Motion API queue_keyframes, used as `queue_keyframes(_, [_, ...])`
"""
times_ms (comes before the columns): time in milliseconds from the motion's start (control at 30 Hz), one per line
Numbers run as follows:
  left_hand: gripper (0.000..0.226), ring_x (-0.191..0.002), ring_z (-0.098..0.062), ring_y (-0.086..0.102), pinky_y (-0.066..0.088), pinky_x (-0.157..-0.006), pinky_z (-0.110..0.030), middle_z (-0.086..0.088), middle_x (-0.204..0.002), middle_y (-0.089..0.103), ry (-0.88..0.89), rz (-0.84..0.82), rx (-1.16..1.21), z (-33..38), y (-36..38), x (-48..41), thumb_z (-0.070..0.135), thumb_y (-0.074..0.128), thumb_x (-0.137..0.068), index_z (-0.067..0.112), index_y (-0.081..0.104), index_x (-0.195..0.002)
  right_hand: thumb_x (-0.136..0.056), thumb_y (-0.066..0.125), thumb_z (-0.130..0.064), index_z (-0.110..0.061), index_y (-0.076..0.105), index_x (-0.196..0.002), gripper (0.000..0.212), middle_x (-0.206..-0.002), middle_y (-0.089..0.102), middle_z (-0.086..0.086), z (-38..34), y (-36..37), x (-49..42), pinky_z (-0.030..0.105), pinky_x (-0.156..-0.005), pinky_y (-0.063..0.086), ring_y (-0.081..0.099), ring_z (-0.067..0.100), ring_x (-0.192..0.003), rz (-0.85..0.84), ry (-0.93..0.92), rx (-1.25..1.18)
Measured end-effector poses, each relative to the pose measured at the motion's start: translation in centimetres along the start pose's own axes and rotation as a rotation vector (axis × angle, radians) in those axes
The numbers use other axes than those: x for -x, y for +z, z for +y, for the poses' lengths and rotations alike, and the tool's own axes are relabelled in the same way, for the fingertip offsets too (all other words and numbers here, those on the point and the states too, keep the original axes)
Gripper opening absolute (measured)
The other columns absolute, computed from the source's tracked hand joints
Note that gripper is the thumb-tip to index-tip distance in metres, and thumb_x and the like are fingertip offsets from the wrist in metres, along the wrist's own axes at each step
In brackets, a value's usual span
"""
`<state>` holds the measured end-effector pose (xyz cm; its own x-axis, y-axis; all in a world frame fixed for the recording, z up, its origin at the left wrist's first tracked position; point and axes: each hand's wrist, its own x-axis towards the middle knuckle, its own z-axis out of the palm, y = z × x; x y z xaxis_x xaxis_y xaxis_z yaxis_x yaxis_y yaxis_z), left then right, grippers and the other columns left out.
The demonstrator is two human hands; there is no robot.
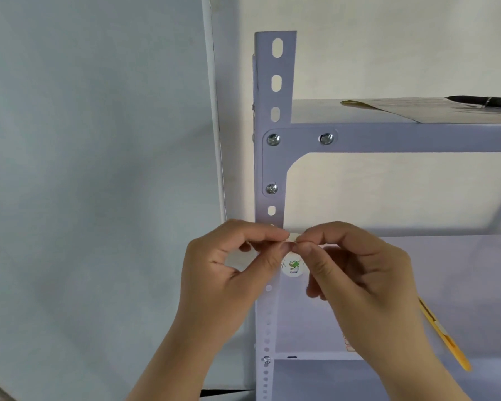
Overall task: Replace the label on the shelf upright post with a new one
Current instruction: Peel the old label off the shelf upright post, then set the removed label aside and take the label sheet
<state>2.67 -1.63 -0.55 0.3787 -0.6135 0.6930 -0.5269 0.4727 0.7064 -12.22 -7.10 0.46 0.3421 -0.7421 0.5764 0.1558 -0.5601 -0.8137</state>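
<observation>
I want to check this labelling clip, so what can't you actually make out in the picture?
Head view only:
- Small pale piece: mostly covered by left hand and right hand; label or backing unclear.
- Round sticker: print too small to read.
- Upright post behind the hands: hidden.
- Black pen: cut by right edge.

2 bare hands (229, 273), forearms unsleeved, no rings.

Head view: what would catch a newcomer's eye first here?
Two bare hands meet at centre frame, the left hand and right hand pinching a small pale label between their fingertips. Just below hangs a round sticker with a green print. Behind them rises the perforated upright post of a pale metal shelf.
</observation>
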Motion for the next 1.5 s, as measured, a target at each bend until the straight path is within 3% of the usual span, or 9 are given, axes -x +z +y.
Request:
queue_keyframes(100, [0.013,-0.077,-0.026,0.072,0.060,-0.075,-0.039,0.003,-0.081,0.080,-0.066,-0.064,0.119,0.9,0.7,0.0,0.028,0.073,-0.078,0.030,0.078,-0.089,-0.076,0.068,-0.028,-0.022,0.074,-0.076,0.008,-0.051,0.064,-0.001,-0.7,-1.2,-0.2,0.016,-0.046,0.047,0.054,0.012,-0.041,0.002,0.041,-0.022])
queue_keyframes(267, [0.013,-0.075,-0.034,0.070,0.057,-0.070,-0.028,-0.004,-0.075,0.076,-0.146,-0.124,0.296,1.8,2.3,-0.1,0.022,0.074,-0.076,0.028,0.072,-0.087,-0.082,0.072,-0.006,-0.015,0.075,-0.072,0.013,-0.056,0.068,0.001,-0.8,-2.8,-0.5,0.021,-0.043,0.042,0.048,0.013,-0.040,0.018,0.133,-0.171])
queue_keyframes(400, [0.022,-0.062,-0.010,0.065,0.052,-0.062,-0.017,0.005,-0.068,0.075,-0.157,-0.148,0.331,2.3,3.9,-0.3,0.005,0.070,-0.079,0.026,0.074,-0.075,-0.077,0.076,-0.002,-0.014,0.078,-0.077,0.011,-0.057,0.068,0.004,-0.7,-3.8,-0.7,0.020,-0.041,0.039,0.045,0.014,-0.038,0.037,0.214,-0.251])
queue_keyframes(500, [0.010,-0.063,-0.007,0.069,0.054,-0.063,-0.017,0.005,-0.072,0.079,-0.209,-0.123,0.323,2.7,5.0,-0.1,0.017,0.077,-0.076,0.025,0.081,-0.081,-0.079,0.077,-0.005,-0.017,0.077,-0.095,0.020,-0.065,0.072,0.003,-0.4,-4.8,-0.6,0.022,-0.043,0.041,0.049,0.013,-0.041,0.040,0.233,-0.219])
queue_keyframes(700, [0.019,-0.077,-0.030,0.075,0.061,-0.075,-0.042,0.006,-0.079,0.082,-0.227,-0.029,0.195,2.9,6.7,0.3,0.027,0.077,-0.070,0.033,0.081,-0.088,-0.082,0.073,-0.007,-0.023,0.071,-0.082,0.017,-0.059,0.067,-0.004,-0.1,-6.7,-0.7,0.023,-0.046,0.044,0.054,0.011,-0.047,0.015,0.172,-0.017])
queue_keyframes(900, [0.030,-0.074,-0.013,0.074,0.061,-0.072,-0.025,0.019,-0.081,0.080,-0.131,-0.009,-0.022,3.2,8.2,0.4,0.013,0.082,-0.076,0.040,0.079,-0.090,-0.080,0.076,-0.007,-0.033,0.077,-0.084,0.027,-0.071,0.072,-0.013,0.3,-8.3,-1.1,0.032,-0.050,0.052,0.058,0.011,-0.055,-0.011,0.149,0.112])
queue_keyframes(1033, [0.029,-0.076,-0.003,0.069,0.051,-0.069,-0.009,0.025,-0.087,0.076,-0.019,0.031,-0.199,3.7,9.5,0.7,0.013,0.083,-0.075,0.035,0.080,-0.093,-0.081,0.076,-0.014,-0.036,0.076,-0.083,0.022,-0.072,0.071,-0.021,1.0,-9.5,-1.2,0.012,-0.050,0.046,0.061,0.006,-0.057,0.000,0.077,0.211])
queue_keyframes(1233, [0.021,-0.077,-0.001,0.067,0.052,-0.070,-0.011,0.030,-0.080,0.067,0.085,0.099,-0.388,4.2,11.7,1.0,0.011,0.083,-0.075,0.025,0.082,-0.090,-0.082,0.076,-0.011,-0.027,0.078,-0.087,0.017,-0.075,0.071,-0.016,2.0,-11.4,-1.2,0.009,-0.061,0.046,0.064,0.010,-0.074,-0.033,-0.127,0.446])
queue_keyframes(1500, [0.016,-0.073,-0.003,0.063,0.047,-0.068,-0.005,0.027,-0.074,0.066,0.068,0.082,-0.427,4.5,13.3,1.4,0.011,0.083,-0.075,0.025,0.080,-0.082,-0.087,0.070,-0.009,-0.024,0.077,-0.088,0.017,-0.079,0.070,-0.013,2.9,-13.0,-1.2,0.008,-0.063,0.043,0.063,0.006,-0.078,-0.086,-0.131,0.470])
